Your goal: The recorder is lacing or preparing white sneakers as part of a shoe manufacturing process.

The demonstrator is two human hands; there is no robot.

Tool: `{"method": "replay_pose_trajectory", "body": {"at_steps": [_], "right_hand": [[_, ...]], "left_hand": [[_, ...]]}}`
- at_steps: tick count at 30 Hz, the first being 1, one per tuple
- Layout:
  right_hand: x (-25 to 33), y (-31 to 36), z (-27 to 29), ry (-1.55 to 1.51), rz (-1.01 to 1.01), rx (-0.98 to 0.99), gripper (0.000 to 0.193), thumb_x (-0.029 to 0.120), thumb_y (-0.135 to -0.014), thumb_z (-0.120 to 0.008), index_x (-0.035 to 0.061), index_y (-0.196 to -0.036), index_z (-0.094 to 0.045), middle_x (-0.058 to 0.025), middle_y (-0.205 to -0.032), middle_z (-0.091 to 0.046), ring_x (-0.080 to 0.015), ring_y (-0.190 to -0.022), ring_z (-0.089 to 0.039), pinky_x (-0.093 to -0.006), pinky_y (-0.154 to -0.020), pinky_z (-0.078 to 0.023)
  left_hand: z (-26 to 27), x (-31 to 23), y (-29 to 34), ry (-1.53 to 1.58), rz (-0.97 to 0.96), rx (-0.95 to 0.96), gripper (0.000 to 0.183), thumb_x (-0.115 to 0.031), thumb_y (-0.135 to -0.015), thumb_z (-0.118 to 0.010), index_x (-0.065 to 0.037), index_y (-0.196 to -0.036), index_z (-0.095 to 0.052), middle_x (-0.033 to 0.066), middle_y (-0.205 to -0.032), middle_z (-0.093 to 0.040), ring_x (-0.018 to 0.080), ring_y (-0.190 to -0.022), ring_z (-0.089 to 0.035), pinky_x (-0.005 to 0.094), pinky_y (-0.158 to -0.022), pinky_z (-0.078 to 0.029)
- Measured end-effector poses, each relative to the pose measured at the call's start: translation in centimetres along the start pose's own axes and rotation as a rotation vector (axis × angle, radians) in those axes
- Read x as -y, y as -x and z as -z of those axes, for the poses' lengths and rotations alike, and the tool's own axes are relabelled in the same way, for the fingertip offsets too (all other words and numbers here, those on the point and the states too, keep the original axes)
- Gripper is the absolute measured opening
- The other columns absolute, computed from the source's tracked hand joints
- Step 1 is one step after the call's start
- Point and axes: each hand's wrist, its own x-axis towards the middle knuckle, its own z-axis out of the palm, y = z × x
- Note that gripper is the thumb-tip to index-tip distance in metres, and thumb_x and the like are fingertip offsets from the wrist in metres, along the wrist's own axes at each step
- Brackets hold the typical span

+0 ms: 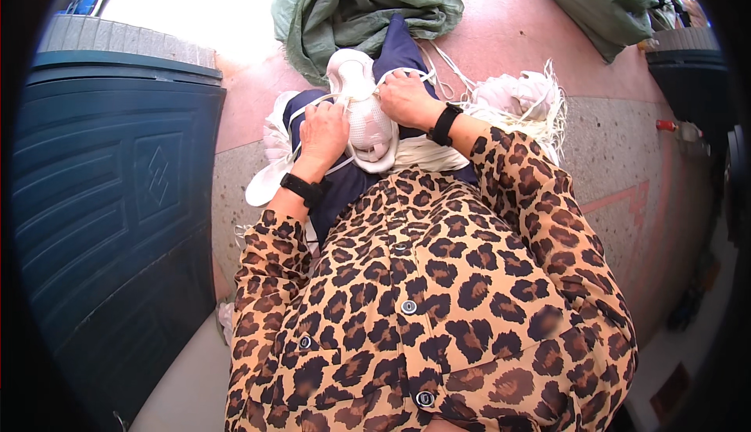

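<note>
A white mesh shoe (369,129) rests on my lap between my dark-trousered legs. My left hand (323,132) is closed at the shoe's left side, pinching a white shoelace (314,101) that loops out to the left. On the other side, my right hand (408,100) is closed on the lace's other part, which bends past the fingers. Both hands are close to the shoe's opening and tongue. The exact fingertip grip is too small to make out. Another white shoe-like piece (267,184) lies by my left leg, partly hidden.
A bundle of loose white laces (547,123) and pale cloth lies right of my leg. Ahead is a crumpled green sack (368,14); another green sack (598,2) stands at far right. A dark blue-green door panel (117,174) flanks my left; a red-handled valve (684,131) is at right.
</note>
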Motion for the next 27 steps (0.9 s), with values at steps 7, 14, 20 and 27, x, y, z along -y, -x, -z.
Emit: {"method": "replay_pose_trajectory", "body": {"at_steps": [7,14,20,27], "right_hand": [[-1.9,-0.2,-0.3,-0.058,0.227,0.07,0.016,0.021,-0.076,-0.053,0.0066,-0.074,-0.061,-0.0096,-0.08,-0.057,-0.0249,-0.081,-0.056,-0.0379,-0.072,-0.044],[-1.2,0.6,0.1,-0.32,0.1,-0.212,0.011,0.015,-0.075,-0.054,0.0058,-0.078,-0.06,-0.0106,-0.077,-0.056,-0.0277,-0.079,-0.056,-0.0379,-0.073,-0.044],[0.0,-0.9,1.4,0.027,0.261,-0.061,0.007,0.017,-0.072,-0.056,0.0106,-0.073,-0.058,-0.0037,-0.078,-0.055,-0.0188,-0.082,-0.052,-0.034,-0.071,-0.039],[-0.1,-1.8,3.1,-0.049,0.34,-0.033,0.007,0.018,-0.072,-0.057,0.0135,-0.074,-0.062,-0.002,-0.086,-0.053,-0.0193,-0.088,-0.049,-0.0331,-0.073,-0.037]], "left_hand": [[-0.7,-2.3,-4.1,0.01,-0.165,-0.046,0.014,-0.015,-0.077,-0.062,-0.004,-0.085,-0.064,0.0137,-0.085,-0.061,0.0306,-0.085,-0.054,0.04,-0.073,-0.047],[-1.7,-1.1,-5.9,0.045,-0.271,-0.236,0.01,-0.008,-0.072,-0.062,-0.002,-0.072,-0.055,0.0152,-0.071,-0.059,0.0296,-0.07,-0.058,0.0379,-0.061,-0.048],[0.5,1.3,-8.5,0.993,0.299,0.144,0.019,-0.014,-0.077,-0.07,-0.004,-0.087,-0.059,0.0019,-0.072,-0.059,0.0064,-0.059,-0.051,0.0207,-0.05,-0.04],[2.1,1.2,-10.2,1.327,0.441,0.268,0.016,-0.012,-0.076,-0.07,-0.003,-0.085,-0.061,0.0037,-0.074,-0.063,0.0067,-0.061,-0.053,0.0195,-0.051,-0.04]]}}
